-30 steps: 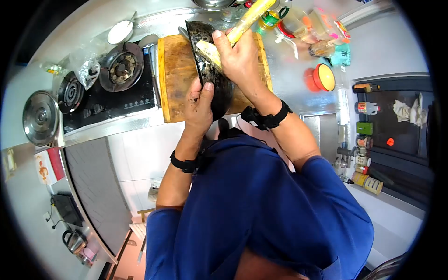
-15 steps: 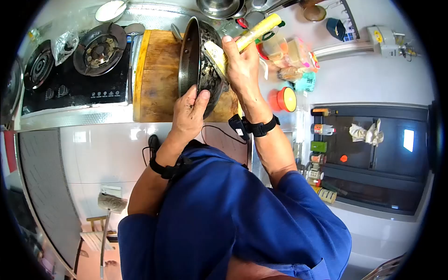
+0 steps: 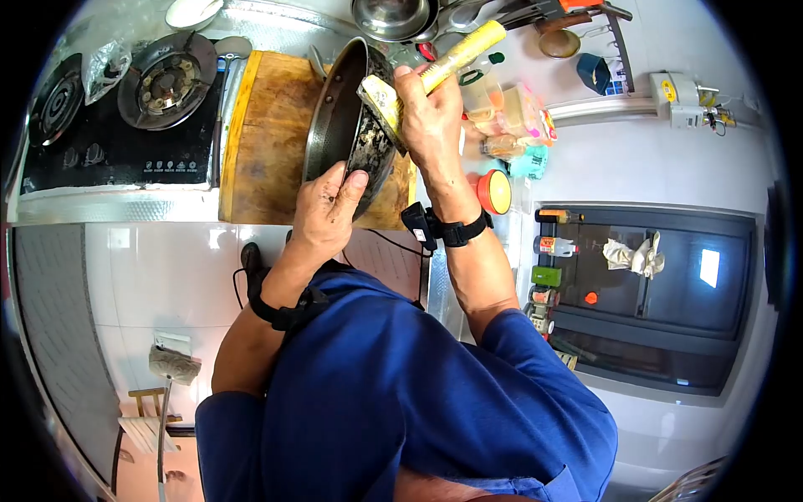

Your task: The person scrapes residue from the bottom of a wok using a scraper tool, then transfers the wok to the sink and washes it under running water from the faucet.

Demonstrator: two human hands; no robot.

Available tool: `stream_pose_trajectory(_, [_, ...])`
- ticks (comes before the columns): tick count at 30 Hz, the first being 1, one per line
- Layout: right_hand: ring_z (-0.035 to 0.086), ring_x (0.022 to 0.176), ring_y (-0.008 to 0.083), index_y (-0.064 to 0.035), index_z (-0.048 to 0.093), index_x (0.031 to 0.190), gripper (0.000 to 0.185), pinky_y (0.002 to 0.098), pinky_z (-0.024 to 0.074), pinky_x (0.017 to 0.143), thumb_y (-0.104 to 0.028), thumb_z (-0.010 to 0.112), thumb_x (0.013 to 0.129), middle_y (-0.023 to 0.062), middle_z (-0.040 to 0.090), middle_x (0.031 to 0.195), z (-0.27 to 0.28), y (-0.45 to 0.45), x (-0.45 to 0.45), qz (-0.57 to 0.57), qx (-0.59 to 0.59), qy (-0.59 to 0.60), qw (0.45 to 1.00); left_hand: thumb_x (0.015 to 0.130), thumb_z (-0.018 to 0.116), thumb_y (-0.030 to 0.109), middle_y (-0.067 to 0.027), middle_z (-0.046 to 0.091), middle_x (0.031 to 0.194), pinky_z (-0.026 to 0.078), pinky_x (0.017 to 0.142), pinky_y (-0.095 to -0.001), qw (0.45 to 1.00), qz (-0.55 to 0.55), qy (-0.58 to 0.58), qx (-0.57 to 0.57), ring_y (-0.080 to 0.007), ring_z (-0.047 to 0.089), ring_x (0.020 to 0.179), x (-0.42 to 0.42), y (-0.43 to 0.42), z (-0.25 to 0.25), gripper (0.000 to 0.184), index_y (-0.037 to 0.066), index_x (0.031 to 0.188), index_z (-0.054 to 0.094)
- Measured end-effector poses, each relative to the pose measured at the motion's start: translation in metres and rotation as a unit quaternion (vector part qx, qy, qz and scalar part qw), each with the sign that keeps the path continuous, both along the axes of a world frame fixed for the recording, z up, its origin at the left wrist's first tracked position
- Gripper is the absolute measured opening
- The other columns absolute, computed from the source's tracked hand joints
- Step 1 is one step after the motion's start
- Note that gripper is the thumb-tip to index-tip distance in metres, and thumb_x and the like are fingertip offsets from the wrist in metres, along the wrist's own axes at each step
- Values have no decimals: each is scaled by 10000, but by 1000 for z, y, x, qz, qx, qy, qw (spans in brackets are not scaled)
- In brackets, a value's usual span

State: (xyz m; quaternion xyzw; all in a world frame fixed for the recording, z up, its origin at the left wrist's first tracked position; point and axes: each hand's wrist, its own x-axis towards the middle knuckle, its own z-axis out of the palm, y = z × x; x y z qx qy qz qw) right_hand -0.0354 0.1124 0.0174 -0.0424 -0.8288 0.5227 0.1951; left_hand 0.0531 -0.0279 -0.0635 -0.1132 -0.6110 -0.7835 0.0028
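My left hand (image 3: 324,209) is closed on the lower rim of a dark wok (image 3: 335,109), its thumb on the outside. The wok is tipped up on its side over a wooden cutting board (image 3: 272,134). Rivets show on its inner wall, and its outer side is blackened with pale, flaking patches. In my right hand (image 3: 431,117) is a scraper (image 3: 462,57) with a yellow handle, its thumb stretched along the top. The scraper's head lies against the wok's outer side; its contact edge is partly hidden.
A black gas stove (image 3: 167,92) with a plastic bag on it stands at the left. Metal bowls (image 3: 393,17) and utensils lie behind the board. Plastic containers (image 3: 519,113) and a red-and-yellow bowl (image 3: 493,192) sit at the right. A mop (image 3: 174,364) stands on the floor.
The view has shifted slightly, so the surroundings appear further left. The wok leans a little more, showing more of its flaking outer side. Both hands keep their holds.
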Motion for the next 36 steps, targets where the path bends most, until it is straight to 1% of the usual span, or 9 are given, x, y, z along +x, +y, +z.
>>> stream_pose_trajectory(11, [534,710,142,-2,535,954,303,310,464,650,-242,687,850,52,583,781,5,-6,5,15,62,-18,998,1023,550,302,-96,411,591,367,511,-334,1000,-5,-6,-3,-146,370,549,0,-8,2,362,3,821,519])
stream_pose_trajectory(14, [534,695,141,1,534,954,302,309,462,634,-238,685,847,54,584,765,5,-7,5,15,65,-19,998,1023,551,299,-95,464,614,393,530,-323,1000,-7,-5,-25,-147,400,559,1,-10,3,335,0,873,565])
stream_pose_trajectory(16, [535,686,141,1,536,950,298,309,462,627,-235,684,846,54,584,757,5,-8,6,19,60,-22,998,1022,551,306,-92,505,639,412,552,-312,1000,9,-4,16,-144,422,575,2,-8,9,325,-1,927,602])
stream_pose_trajectory(18, [536,676,141,2,537,946,295,308,461,619,-233,683,844,55,584,748,7,-11,8,22,55,-25,998,1022,550,313,-93,522,647,420,564,-308,1000,6,-6,5,-143,435,582,2,-11,11,329,0,945,611])
stream_pose_trajectory(20, [538,669,139,3,541,931,288,304,459,612,-232,684,845,55,585,742,10,-15,13,34,111,-22,993,1022,549,321,-95,540,655,428,575,-304,1000,3,-7,-7,-142,448,590,0,-14,9,334,0,962,620])
stream_pose_trajectory(26, [537,655,137,3,545,919,265,306,459,607,-216,672,841,50,579,715,5,-14,4,29,82,6,996,1020,549,334,-122,516,639,416,557,-336,1000,5,-7,-23,-155,454,573,-4,-14,3,350,-3,947,608])
stream_pose_trajectory(28, [534,653,136,3,546,920,261,307,461,611,-212,671,842,53,577,719,5,-12,-3,22,62,-11,998,1021,550,337,-119,480,626,403,546,-342,1000,8,8,-16,-152,440,565,-4,-13,2,356,-6,943,604])
stream_pose_trajectory(31, [531,654,139,4,545,919,256,308,461,613,-206,670,844,55,576,727,7,-14,-3,20,39,-43,998,1022,549,335,-114,508,644,420,564,-332,999,-2,-3,-35,-150,463,581,-4,-15,2,354,-7,958,612])
stream_pose_trajectory(36, [522,606,151,2,550,904,238,309,454,581,-188,672,833,67,569,683,6,-19,11,24,120,37,992,1024,548,327,-110,558,684,446,601,-315,1000,-2,-7,12,-146,495,613,-4,-14,5,346,-7,978,625])
